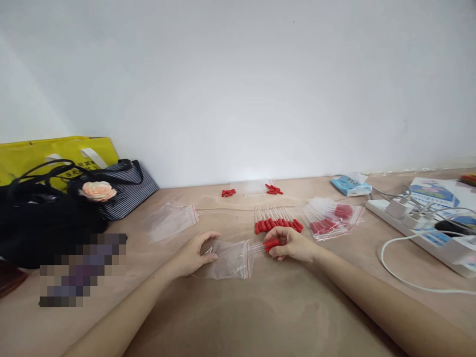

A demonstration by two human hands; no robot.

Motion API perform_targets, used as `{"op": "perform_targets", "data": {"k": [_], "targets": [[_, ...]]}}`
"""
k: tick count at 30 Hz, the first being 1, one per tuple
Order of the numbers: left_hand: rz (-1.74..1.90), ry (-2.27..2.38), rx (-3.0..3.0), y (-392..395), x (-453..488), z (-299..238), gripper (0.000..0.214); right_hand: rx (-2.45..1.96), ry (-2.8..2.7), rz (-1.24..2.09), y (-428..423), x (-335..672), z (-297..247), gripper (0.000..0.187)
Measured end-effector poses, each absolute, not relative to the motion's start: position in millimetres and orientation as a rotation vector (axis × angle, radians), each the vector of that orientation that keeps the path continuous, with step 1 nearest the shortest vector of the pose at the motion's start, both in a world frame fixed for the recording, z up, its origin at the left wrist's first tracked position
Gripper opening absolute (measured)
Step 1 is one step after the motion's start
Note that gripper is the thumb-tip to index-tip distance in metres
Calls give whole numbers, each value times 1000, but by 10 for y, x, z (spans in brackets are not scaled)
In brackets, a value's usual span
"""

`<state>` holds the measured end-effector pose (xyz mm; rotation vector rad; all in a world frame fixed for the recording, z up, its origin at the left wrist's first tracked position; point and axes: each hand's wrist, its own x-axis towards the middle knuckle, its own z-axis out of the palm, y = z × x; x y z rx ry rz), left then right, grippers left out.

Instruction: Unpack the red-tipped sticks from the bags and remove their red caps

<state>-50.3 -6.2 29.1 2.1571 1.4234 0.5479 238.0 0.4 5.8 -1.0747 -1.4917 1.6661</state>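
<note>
My left hand (196,255) is curled about the left end of a clear zip-lock bag (230,260), thumb and forefinger on either side of it and some fingers hidden. The bag's red-striped mouth faces right. My right hand (292,244) is closed on the red rubber bulbs of a few glass droppers (272,244), whose clear tubes point left into the bag's mouth. Just behind that hand, a row of droppers (277,224) lies with bulbs toward me. Right of it are filled zip-lock bags (329,220) with red-bulbed droppers inside.
Flat zip-lock bags (173,220) lie at left. Loose red bulbs (228,193) and clear tubes (254,188) lie near the wall. A blue tissue pack (351,185) and a power strip (420,235) with cables are at right. A black bag (48,228) and striped bag (126,191) stand at left.
</note>
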Motion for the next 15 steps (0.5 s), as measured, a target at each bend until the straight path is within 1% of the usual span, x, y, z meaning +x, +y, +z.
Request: {"op": "perform_targets", "data": {"k": [4,6,9,11,15], "targets": [[559,1407,2300,-150,-393,333,34,-1121,-1469,1630,8,2344,38,38],[537,1363,2382,-235,-284,311,38,-1115,-1471,1589,12,2336,66,36],[341,1262,2485,-341,-173,256,44,-1102,-1513,1504,37,2416,201,35],[276,1263,2494,-362,-158,233,44,-1089,-1554,1438,69,2537,328,33],[457,1383,2403,-270,-212,222,36,-1071,-1517,1257,154,2761,497,29]]}}
